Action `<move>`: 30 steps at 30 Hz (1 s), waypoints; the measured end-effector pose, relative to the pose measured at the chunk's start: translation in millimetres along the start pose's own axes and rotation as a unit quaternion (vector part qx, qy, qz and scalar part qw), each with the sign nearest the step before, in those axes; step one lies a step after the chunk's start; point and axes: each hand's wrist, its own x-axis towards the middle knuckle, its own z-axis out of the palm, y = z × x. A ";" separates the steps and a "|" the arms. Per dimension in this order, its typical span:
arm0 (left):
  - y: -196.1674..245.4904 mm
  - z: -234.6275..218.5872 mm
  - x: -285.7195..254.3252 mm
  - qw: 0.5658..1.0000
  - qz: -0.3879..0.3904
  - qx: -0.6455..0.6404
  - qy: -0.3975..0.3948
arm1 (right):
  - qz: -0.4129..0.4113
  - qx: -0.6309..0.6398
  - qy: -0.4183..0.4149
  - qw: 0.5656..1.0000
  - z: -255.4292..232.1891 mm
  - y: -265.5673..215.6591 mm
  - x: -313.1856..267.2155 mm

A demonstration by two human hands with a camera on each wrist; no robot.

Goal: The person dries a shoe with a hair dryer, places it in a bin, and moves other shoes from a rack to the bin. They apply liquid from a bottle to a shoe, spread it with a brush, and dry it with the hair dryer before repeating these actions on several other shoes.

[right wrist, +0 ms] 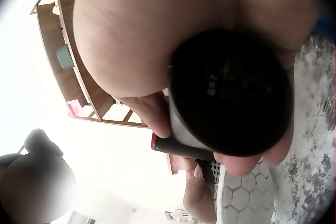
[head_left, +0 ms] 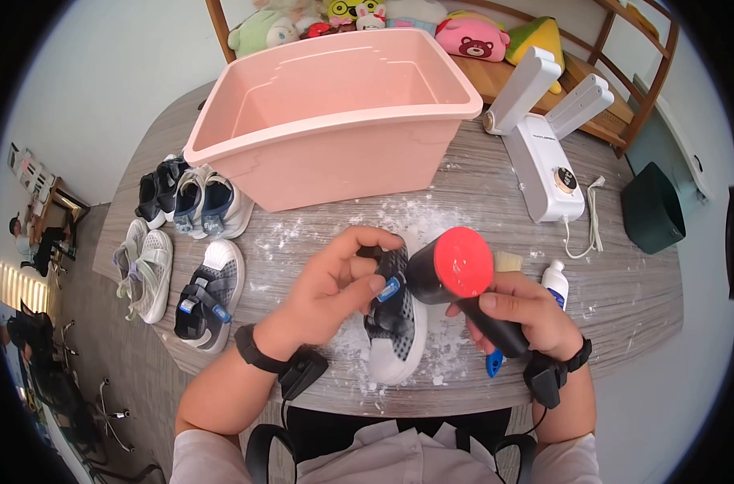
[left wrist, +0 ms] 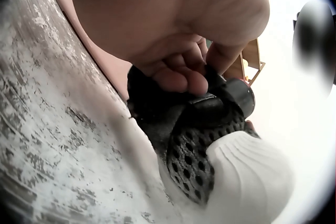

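A dark mesh shoe with a white sole and toe (head_left: 397,355) lies on the table, toe toward the person. The left hand (head_left: 330,286) grips its upper near the strap with the blue tag; in the left wrist view, that hand's (left wrist: 173,29) fingertips press on the dark upper (left wrist: 191,153). A black handheld tool with a red round end (head_left: 463,262) is held by its handle in the right hand (head_left: 532,315), its barrel beside the shoe. In the right wrist view the handle's black end (right wrist: 231,92) hides much of the hand's (right wrist: 147,29) grip.
A pink bin (head_left: 351,161) stands behind the shoe. Several other shoes (head_left: 210,294) sit at left. A white device (head_left: 544,169) with a cord, a white bottle (head_left: 555,278), a blue-handled brush (head_left: 494,363) and white powder are at right and centre.
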 end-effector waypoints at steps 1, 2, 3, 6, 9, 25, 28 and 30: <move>-0.9 -0.1 0.0 0.999 -0.009 -0.038 -0.012 | -0.008 0.021 0.007 1.000 -0.8 0.7 0.4; -1.2 -0.1 1.1 0.997 -0.016 -0.076 -0.024 | -0.010 0.020 0.009 1.000 -0.3 0.9 1.6; -1.5 0.3 2.0 0.997 -0.014 -0.076 -0.027 | -0.012 0.007 0.022 1.000 1.3 1.9 3.5; -4.8 -0.6 -0.3 0.993 0.003 -0.102 -0.061 | -0.004 -0.012 0.025 1.000 1.3 1.4 3.2; -5.2 -3.9 -0.8 0.996 0.024 -0.003 -0.083 | 0.001 -0.014 0.006 1.000 -2.3 1.9 2.6; 16.4 8.4 -7.3 0.976 0.004 0.178 -0.125 | -0.049 -0.064 -0.110 0.991 -9.0 6.6 0.8; 9.8 8.1 -7.3 0.968 0.014 0.211 -0.134 | -0.075 -0.159 -0.093 0.980 -3.4 5.2 0.6; 6.3 8.1 -6.8 0.965 0.037 0.219 -0.140 | -0.156 -0.210 -0.065 0.963 1.5 12.7 7.1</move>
